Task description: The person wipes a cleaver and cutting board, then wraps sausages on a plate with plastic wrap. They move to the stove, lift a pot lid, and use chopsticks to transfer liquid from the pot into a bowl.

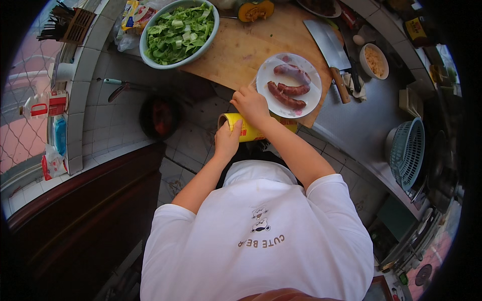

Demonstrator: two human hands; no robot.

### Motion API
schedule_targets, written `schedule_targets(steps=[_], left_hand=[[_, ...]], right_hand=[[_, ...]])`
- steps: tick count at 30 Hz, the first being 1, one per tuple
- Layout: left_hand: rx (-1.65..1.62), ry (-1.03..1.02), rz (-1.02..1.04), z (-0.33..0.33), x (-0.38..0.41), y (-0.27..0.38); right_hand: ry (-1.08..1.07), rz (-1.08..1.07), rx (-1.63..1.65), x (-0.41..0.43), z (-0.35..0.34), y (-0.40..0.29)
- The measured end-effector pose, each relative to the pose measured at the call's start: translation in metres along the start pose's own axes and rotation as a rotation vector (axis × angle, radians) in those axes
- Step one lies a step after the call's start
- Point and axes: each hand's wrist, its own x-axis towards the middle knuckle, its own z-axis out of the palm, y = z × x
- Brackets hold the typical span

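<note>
My left hand (226,139) grips the left end of a yellow roll of cling film (246,131), its hollow cardboard core showing. The roll lies crosswise below the near edge of the wooden cutting board (233,56). Reaching over the roll, my right hand (250,105) has its fingers bunched at the left rim of a white plate (269,98), pinching clear film there. Three reddish sausages (288,101) lie on that plate. Shiny transparent film stretches over the upper sausage; how far it covers the rest is hard to see.
A basin of chopped leafy greens (180,35) stands at the board's left. Right of the plate lie a cleaver (327,45) and a black-handled knife (354,75). Beyond them are a bowl of minced food (374,62), an egg (358,40) and a blue-green colander (408,154). Cut pumpkin (256,10) sits behind.
</note>
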Motion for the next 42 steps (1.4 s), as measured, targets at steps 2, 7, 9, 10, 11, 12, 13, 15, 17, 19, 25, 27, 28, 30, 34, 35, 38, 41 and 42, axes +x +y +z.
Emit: schedule_targets(steps=[2, 7, 9, 10, 11, 12, 13, 15, 17, 19, 25, 27, 28, 30, 34, 35, 38, 41, 42], left_hand=[[0.011, 0.021, -0.014, 0.001, -0.009, 0.004], [0.045, 0.08, 0.017, -0.002, -0.032, 0.023], [0.123, 0.086, 0.062, -0.007, -0.049, 0.034], [0.138, 0.07, 0.082, -0.009, -0.057, 0.036], [0.196, 0.049, 0.129, -0.013, -0.065, 0.035], [0.257, 0.029, 0.174, -0.018, -0.074, 0.033], [0.316, 0.006, 0.22, -0.024, -0.081, 0.031], [0.384, -0.046, 0.326, -0.04, -0.093, 0.033], [0.427, -0.087, 0.442, -0.053, -0.097, 0.034], [0.455, -0.105, 0.547, -0.066, -0.103, 0.038], [0.606, -0.051, 0.678, -0.107, -0.117, 0.06], [0.697, -0.081, 0.743, -0.126, -0.116, 0.076], [0.78, -0.141, 0.766, -0.14, -0.117, 0.083], [0.908, -0.206, 0.777, -0.164, -0.113, 0.101], [1.031, -0.111, 0.848, -0.177, -0.095, 0.126], [1.054, -0.073, 0.876, -0.176, -0.089, 0.134], [0.923, 0.1, 1.001, -0.173, -0.065, 0.146], [0.932, 0.145, 1.096, -0.162, -0.038, 0.175], [0.932, 0.153, 1.137, -0.156, -0.027, 0.183]], right_hand=[[0.042, -0.055, -0.004, -0.001, 0.0, 0.003], [0.12, -0.131, -0.001, 0.006, 0.0, 0.006], [0.115, -0.127, -0.044, 0.012, 0.002, 0.007], [0.115, -0.122, -0.067, 0.015, 0.004, 0.008], [0.12, -0.17, -0.057, 0.018, 0.007, 0.011], [0.126, -0.22, -0.044, 0.022, 0.011, 0.014], [0.133, -0.267, -0.034, 0.026, 0.015, 0.017], [0.151, -0.273, 0.011, 0.03, 0.027, 0.022], [0.151, -0.284, 0.033, 0.033, 0.034, 0.026], [0.125, -0.305, 0.054, 0.034, 0.038, 0.023], [0.152, -0.345, 0.13, 0.042, 0.044, 0.019], [0.15, -0.379, 0.138, 0.044, 0.044, 0.024], [0.149, -0.401, 0.143, 0.046, 0.043, 0.026], [0.153, -0.407, 0.15, 0.049, 0.033, 0.031], [0.133, -0.346, 0.229, 0.046, 0.021, 0.021], [0.121, -0.324, 0.25, 0.042, 0.017, 0.017], [0.07, -0.248, 0.349, 0.023, 0.001, 0.012], [0.111, -0.033, 0.364, 0.002, -0.017, 0.008], [0.067, -0.007, 0.358, -0.003, -0.026, 0.009]])
